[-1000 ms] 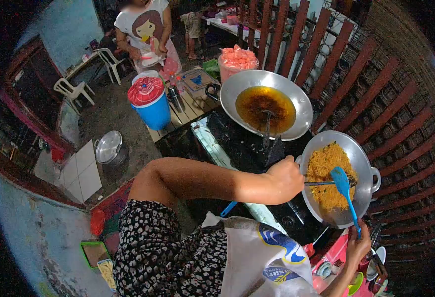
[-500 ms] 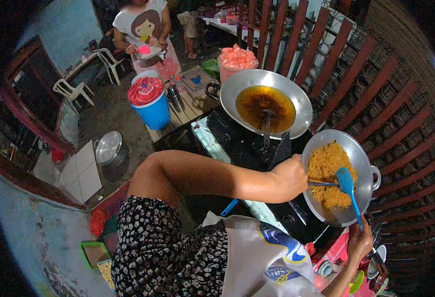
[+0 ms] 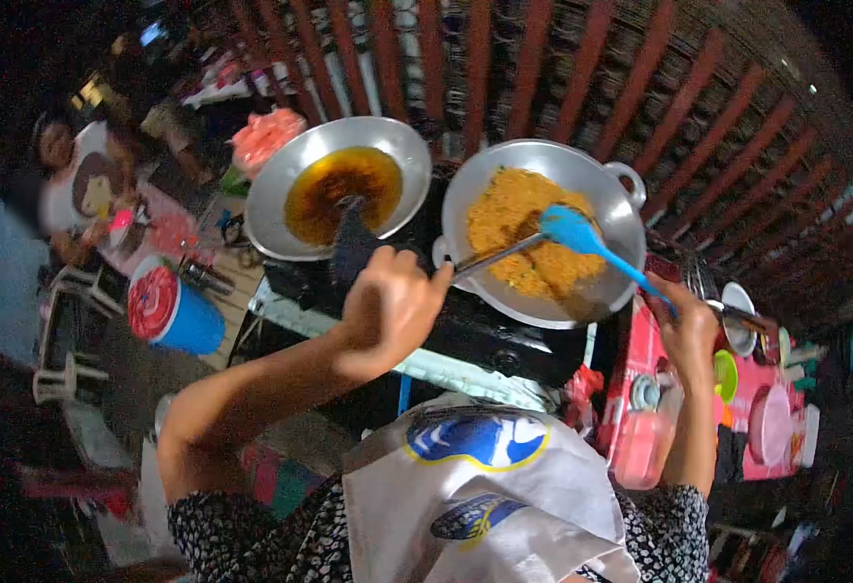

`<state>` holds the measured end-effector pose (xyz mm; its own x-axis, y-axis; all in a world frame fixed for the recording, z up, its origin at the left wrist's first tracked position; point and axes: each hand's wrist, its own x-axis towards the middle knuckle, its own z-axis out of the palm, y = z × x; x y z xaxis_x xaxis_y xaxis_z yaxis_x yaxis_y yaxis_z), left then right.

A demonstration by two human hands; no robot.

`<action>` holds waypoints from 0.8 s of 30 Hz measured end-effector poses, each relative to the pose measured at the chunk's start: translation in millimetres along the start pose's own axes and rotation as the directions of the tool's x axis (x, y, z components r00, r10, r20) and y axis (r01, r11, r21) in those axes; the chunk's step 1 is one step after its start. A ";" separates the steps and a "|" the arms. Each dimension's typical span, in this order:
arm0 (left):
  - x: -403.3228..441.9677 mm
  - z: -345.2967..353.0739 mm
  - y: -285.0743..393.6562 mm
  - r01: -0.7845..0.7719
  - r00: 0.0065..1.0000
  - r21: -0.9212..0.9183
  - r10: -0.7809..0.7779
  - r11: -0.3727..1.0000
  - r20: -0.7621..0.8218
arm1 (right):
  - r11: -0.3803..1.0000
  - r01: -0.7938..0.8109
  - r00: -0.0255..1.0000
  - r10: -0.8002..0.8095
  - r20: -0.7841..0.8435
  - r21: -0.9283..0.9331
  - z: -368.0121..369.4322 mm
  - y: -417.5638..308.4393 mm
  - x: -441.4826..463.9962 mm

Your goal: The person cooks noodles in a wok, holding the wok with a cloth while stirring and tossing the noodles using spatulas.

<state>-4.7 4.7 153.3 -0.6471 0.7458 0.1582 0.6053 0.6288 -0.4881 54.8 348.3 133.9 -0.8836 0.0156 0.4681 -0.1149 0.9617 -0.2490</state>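
Observation:
Orange-brown noodles [image 3: 504, 219] lie in a silver wok [image 3: 460, 199] in front of me. My left hand [image 3: 392, 306] is closed around the handle of a metal utensil [image 3: 494, 259] that reaches over the wok's left rim into the noodles. From the right, my right hand [image 3: 684, 316] grips a blue spatula [image 3: 574, 231], its head resting on the noodles close to the metal utensil's end. The utensil's working end is hidden. Left of this wok, a second wok [image 3: 271, 209] holds dark golden oil [image 3: 349, 189], with a ladle partly visible in it.
A slatted wooden fence [image 3: 533, 68] runs behind the black stove [image 3: 475, 340]. At right, a red-covered table [image 3: 631, 389] bears bowls and a pink container. On the left are a blue bucket [image 3: 193, 325], plastic chairs [image 3: 67, 379] and another person [image 3: 91, 194] holding something pink.
My view has turned right, so both woks appear further left. My hands still hold the same utensils, and the noodles are spread wider in the wok.

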 end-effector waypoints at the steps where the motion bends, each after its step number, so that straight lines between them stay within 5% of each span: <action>1: 0.9 2.6 -1.6 0.002 0.999 -0.029 -0.003 1.000 -0.040 | 0.999 -0.011 1.000 0.011 -0.009 -0.043 5.7 -3.1 -0.9; 4: 0.3 6.4 -3.9 -0.015 0.992 -0.080 0.005 0.997 -0.126 | 0.969 -0.092 0.992 0.109 0.061 -0.228 15.4 -6.2 2.3; 9: 3.0 4.7 -4.2 -0.040 0.990 -0.037 0.034 0.999 -0.140 | 0.996 -0.029 0.998 0.034 0.061 -0.079 14.6 2.2 3.9; 13: 0.2 2.8 1.1 -0.090 0.989 0.015 0.091 0.996 -0.116 | 0.982 -0.006 0.997 0.020 0.076 -0.187 33.8 20.1 9.9; 17: 1.5 -0.4 -1.1 -0.090 0.991 0.032 0.093 0.995 -0.100 | 1.000 -0.002 0.994 0.005 0.105 -0.020 17.6 18.0 21.7; 24: 0.4 -5.4 5.7 -0.072 0.995 0.073 0.077 0.995 -0.066 | 0.998 -0.010 0.996 0.016 0.090 -0.062 33.1 25.1 16.2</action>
<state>0.9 9.8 155.2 -0.5670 0.8046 0.1765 0.6149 0.5560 -0.5593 22.6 363.7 107.2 -0.9226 0.0062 0.3857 -0.0773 0.9766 -0.2006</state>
